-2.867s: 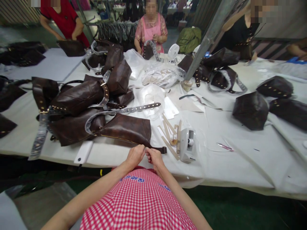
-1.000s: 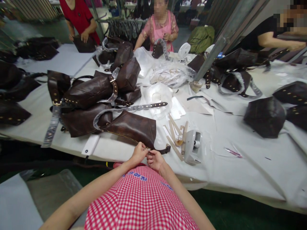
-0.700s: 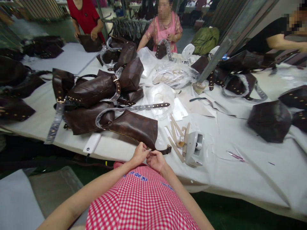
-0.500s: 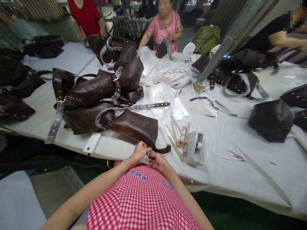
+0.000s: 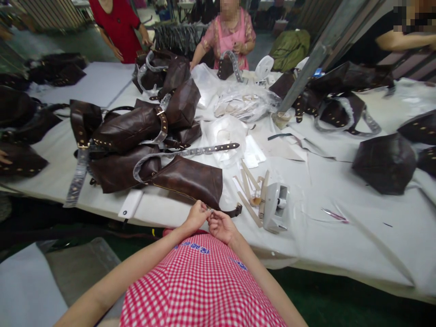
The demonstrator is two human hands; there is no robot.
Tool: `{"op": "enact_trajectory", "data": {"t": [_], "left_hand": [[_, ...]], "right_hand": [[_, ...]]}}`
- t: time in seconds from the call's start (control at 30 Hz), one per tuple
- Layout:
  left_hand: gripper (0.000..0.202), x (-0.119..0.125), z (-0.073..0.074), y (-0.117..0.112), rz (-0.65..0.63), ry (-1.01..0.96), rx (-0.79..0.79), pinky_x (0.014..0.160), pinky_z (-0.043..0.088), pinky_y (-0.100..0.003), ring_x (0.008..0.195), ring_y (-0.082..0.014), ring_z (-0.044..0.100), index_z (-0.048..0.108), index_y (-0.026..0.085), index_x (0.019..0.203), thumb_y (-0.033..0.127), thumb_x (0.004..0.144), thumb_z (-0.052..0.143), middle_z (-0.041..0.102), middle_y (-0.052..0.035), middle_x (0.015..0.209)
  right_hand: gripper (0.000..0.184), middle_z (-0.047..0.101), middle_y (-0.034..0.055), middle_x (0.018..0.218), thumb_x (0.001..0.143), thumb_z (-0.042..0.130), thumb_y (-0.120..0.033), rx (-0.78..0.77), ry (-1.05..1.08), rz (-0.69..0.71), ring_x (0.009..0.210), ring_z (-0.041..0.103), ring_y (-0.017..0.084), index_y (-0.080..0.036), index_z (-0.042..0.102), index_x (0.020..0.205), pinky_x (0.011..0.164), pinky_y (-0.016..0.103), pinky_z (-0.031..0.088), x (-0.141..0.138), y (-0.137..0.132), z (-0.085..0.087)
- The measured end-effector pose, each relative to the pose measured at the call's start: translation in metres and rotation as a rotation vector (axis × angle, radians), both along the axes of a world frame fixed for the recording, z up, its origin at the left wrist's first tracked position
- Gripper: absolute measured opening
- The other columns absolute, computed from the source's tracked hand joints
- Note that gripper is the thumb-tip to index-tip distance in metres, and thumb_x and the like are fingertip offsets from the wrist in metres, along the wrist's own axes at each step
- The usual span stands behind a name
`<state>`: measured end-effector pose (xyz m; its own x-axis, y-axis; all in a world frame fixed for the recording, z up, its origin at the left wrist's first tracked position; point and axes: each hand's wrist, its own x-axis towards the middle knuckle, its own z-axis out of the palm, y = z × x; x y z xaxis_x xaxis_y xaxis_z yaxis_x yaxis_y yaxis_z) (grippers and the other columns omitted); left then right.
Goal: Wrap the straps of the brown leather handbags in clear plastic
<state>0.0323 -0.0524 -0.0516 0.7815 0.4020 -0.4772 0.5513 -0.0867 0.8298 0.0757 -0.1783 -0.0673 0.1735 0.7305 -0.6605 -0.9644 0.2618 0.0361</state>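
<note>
My left hand point(image 5: 197, 215) and my right hand point(image 5: 220, 225) meet at the table's front edge, fingertips pinched together. Between them is something small and pale that I cannot make out. Just beyond lies a dark brown leather bag point(image 5: 190, 179) with a zip along its near edge. One of its straps point(image 5: 231, 210), with a buckle, lies to the right of my fingers. Its other strap point(image 5: 190, 152), studded and partly wrapped in clear plastic, stretches across behind it.
A grey tape dispenser point(image 5: 276, 209) stands right of my hands beside tan strips point(image 5: 250, 210). Pink-handled snips point(image 5: 335, 215) lie farther right. More brown bags point(image 5: 126, 129) are heaped at the left. A metal post point(image 5: 303, 79) rises from the table. Co-workers stand across it.
My hands stay together, and the fingers of my right hand have opened out and turned a little. Across the table, the person in red has shifted. The whole view has moved slightly.
</note>
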Motion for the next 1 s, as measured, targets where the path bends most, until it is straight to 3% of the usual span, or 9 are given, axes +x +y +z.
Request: {"op": "enact_trajectory", "data": {"t": [0.07,0.2,0.3,0.43,0.53,0.67,0.77,0.87,1.0], "left_hand": [[0.022,-0.001,0.003,-0.001,0.042,0.038,-0.027,0.048,0.036,-0.018,0.049,-0.0069,0.05,0.043,0.018,0.079,0.014,0.074,0.064,0.052,0.0073,0.058],[0.016,-0.002,0.011,-0.004,0.087,0.177,-0.231,0.038,0.019,-0.017,0.033,-0.0032,0.029,0.043,0.018,0.084,0.022,0.082,0.059,0.046,0.0098,0.049],[0.012,-0.003,0.015,-0.006,0.074,0.195,-0.288,0.036,0.016,-0.017,0.031,-0.0026,0.024,0.045,0.017,0.08,0.021,0.083,0.056,0.044,0.0096,0.046],[0.011,-0.004,0.014,-0.008,0.077,0.175,-0.274,0.036,0.017,-0.017,0.031,-0.0032,0.026,0.046,0.017,0.076,0.019,0.082,0.056,0.043,0.0097,0.044],[0.01,-0.004,0.012,-0.007,0.058,0.148,-0.247,0.037,0.018,-0.018,0.033,-0.0038,0.028,0.051,0.015,0.071,0.018,0.08,0.056,0.045,0.008,0.044],[0.012,-0.005,0.012,-0.004,-0.007,0.051,-0.199,0.045,0.032,-0.018,0.043,-0.0068,0.044,0.06,0.012,0.065,0.014,0.075,0.055,0.055,0.0027,0.05],[0.012,-0.008,0.012,-0.001,-0.085,-0.046,-0.113,0.053,0.039,-0.021,0.05,-0.0105,0.052,0.062,0.013,0.068,0.016,0.075,0.053,0.057,0.0021,0.052],[0.014,-0.012,0.011,0.002,-0.146,-0.067,0.037,0.053,0.039,-0.022,0.05,-0.0118,0.052,0.063,0.014,0.071,0.018,0.075,0.051,0.056,0.0031,0.051],[0.017,-0.014,0.012,0.003,-0.222,-0.093,0.195,0.055,0.037,-0.022,0.051,-0.0123,0.053,0.065,0.015,0.08,0.017,0.076,0.049,0.056,0.0038,0.051]], "right_hand": [[0.013,0.046,-0.005,0.056,0.082,0.054,-0.015,0.031,-0.001,-0.019,0.039,0.028,0.001,-0.015,0.051,0.07,0.036,0.009,0.024,0.0,0.002,-0.002],[0.014,0.038,-0.0086,0.052,0.084,0.054,-0.014,0.08,-0.021,-0.041,0.037,0.021,0.002,-0.016,0.05,0.071,0.033,0.009,0.02,-0.001,0.004,-0.007],[0.007,0.036,-0.0097,0.052,0.083,0.056,-0.013,0.096,-0.043,-0.038,0.037,0.021,0.002,-0.016,0.052,0.077,0.032,0.009,0.02,-0.003,0.004,-0.009],[0.007,0.036,-0.01,0.053,0.082,0.058,-0.014,0.081,-0.083,-0.014,0.037,0.023,0.001,-0.015,0.054,0.088,0.033,0.008,0.02,-0.003,0.004,-0.01],[0.004,0.037,-0.0098,0.053,0.084,0.056,-0.015,0.039,-0.127,0.006,0.037,0.025,0.001,-0.015,0.054,0.087,0.034,0.008,0.021,-0.001,0.005,-0.012],[0.013,0.047,-0.0051,0.055,0.084,0.054,-0.017,-0.052,-0.209,0.109,0.038,0.034,0.001,-0.014,0.052,0.072,0.036,0.009,0.027,0.0,-0.002,-0.011],[0.009,0.057,0.0,0.058,0.082,0.056,-0.016,-0.116,-0.281,0.225,0.041,0.045,0.004,-0.012,0.058,0.074,0.037,0.012,0.032,-0.001,-0.013,-0.005],[0.012,0.061,0.0009,0.06,0.081,0.057,-0.024,-0.273,-0.583,0.361,0.045,0.053,0.008,-0.013,0.062,0.079,0.039,0.016,0.038,0.002,-0.021,0.007],[0.016,0.065,-0.0006,0.068,0.082,0.054,-0.027,-0.557,-1.367,0.377,0.053,0.058,0.011,-0.018,0.065,0.089,0.054,0.023,0.047,0.012,-0.016,0.018]]}}
